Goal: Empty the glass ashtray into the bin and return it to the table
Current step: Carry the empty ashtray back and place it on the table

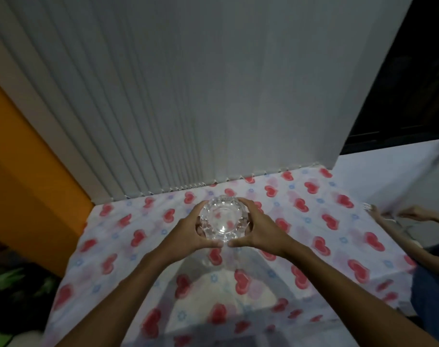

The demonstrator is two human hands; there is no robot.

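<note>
The glass ashtray [222, 217] is clear cut glass with a scalloped rim, and it looks empty. It is over the middle of the table [313, 221], which wears a white cloth printed with red hearts. My left hand [188, 234] cups its left side and my right hand [258, 229] cups its right side, thumbs nearly meeting at its near edge. I cannot tell whether the ashtray rests on the cloth or hangs just above it. No bin is in view.
White vertical blinds [188, 108] hang right behind the table's far edge. An orange wall [25, 171] stands at the left, a dark window [413, 83] at the upper right. Another person's hand [413, 214] and leg [431, 284] are at the table's right edge.
</note>
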